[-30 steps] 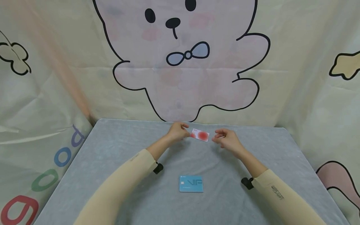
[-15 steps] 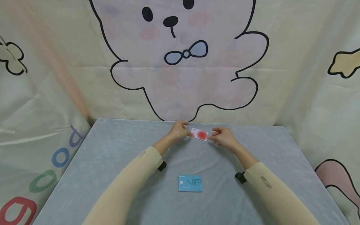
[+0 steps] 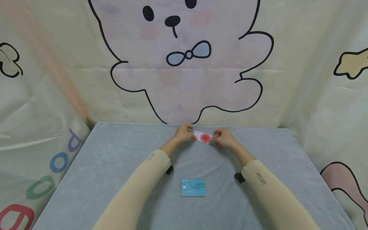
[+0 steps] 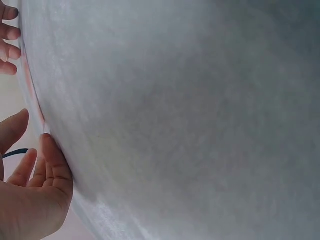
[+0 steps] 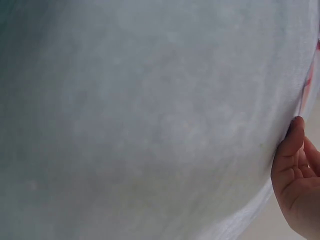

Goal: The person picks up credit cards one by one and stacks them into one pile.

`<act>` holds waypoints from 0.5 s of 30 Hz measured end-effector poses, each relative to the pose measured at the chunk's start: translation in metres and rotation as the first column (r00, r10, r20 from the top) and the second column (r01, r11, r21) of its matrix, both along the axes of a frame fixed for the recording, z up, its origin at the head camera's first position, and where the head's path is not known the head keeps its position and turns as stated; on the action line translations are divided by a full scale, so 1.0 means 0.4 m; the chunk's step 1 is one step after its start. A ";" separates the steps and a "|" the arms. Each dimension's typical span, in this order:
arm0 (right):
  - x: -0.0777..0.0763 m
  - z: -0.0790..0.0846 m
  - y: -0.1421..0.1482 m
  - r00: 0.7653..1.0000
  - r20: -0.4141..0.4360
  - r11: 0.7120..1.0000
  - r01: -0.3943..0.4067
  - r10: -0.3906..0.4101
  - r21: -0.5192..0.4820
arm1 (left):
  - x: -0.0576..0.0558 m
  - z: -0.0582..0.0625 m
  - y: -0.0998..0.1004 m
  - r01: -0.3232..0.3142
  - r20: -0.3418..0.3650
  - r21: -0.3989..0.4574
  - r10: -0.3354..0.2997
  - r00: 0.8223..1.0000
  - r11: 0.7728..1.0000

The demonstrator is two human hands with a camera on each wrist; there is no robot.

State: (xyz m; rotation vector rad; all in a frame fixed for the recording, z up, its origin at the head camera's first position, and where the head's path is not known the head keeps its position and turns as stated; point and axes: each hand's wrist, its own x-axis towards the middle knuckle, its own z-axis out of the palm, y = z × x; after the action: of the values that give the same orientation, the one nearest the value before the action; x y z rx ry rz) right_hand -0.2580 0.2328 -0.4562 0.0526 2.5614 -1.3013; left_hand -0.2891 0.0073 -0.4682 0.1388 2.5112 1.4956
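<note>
A white card with red circles (image 3: 203, 137) lies at a slight slant near the far edge of the table. My left hand (image 3: 183, 134) is at its left end, a fingertip right at the edge. At the opposite end, my right hand (image 3: 224, 139) has its fingertips close against the card's right edge. Both hands have loosely bent fingers, and the left wrist view shows a gap between the left hand's digits (image 4: 54, 155). In the right wrist view one fingertip (image 5: 298, 123) meets the card's end. A blue VIP card (image 3: 193, 187) lies flat nearer me, between my forearms.
A grey-blue cloth (image 3: 138, 198) covers the table. Behind it hangs a pale curtain (image 3: 218, 86) printed with a cartoon bear, and more printed fabric (image 3: 322, 105) closes in the sides. Black wrist cameras (image 3: 239, 177) sit under my sleeves.
My right hand has moved left, from a gap beside the red-circle card up to its right edge. The left hand stays at the left end. The blue card has not moved on the table.
</note>
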 end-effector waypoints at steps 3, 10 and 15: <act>-0.007 -0.010 0.001 0.999 -0.028 1.000 -0.016 0.017 0.020 | -0.001 -0.005 0.002 -0.017 -0.007 -0.017 0.017 1.000 1.000; -0.025 -0.031 -0.002 0.992 -0.094 0.992 -0.068 0.078 0.105 | -0.003 -0.009 0.000 -0.027 -0.011 -0.050 0.027 1.000 0.998; -0.025 -0.030 -0.002 0.990 -0.099 0.990 -0.089 0.101 0.113 | 0.000 -0.010 0.002 -0.018 -0.006 -0.065 0.018 1.000 0.998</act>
State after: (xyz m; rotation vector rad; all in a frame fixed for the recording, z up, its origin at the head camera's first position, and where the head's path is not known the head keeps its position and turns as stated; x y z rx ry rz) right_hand -0.2679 0.2321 -0.4682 -0.1184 2.6852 -1.1583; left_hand -0.2891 0.0082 -0.4724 0.1103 2.5686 1.4203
